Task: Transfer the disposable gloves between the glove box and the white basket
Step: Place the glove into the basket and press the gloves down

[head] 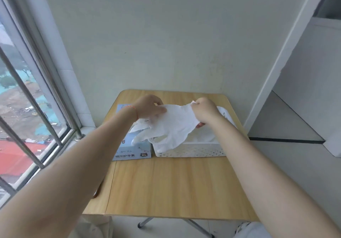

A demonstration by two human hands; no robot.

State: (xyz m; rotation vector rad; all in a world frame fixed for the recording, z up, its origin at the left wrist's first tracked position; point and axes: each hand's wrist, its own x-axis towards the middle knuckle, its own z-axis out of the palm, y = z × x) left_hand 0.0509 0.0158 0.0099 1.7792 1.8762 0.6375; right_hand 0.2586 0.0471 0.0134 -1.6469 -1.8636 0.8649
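Note:
A white disposable glove (175,125) is stretched in the air between both hands, its fingers hanging down to the lower left. My left hand (149,107) pinches one edge of it above the light blue glove box (132,149). My right hand (204,111) grips the cuff end above the white perforated basket (190,150). Box and basket stand side by side on the table, box on the left. More white glove material (138,125) lies on top of the box, under my left hand. The basket's inside is mostly hidden by the glove.
The small wooden folding table (166,186) stands against a pale wall. A barred window (27,108) and its sill run along the left. On the right is a white door frame (276,71) and an open floor area. The table's near half is bare wood.

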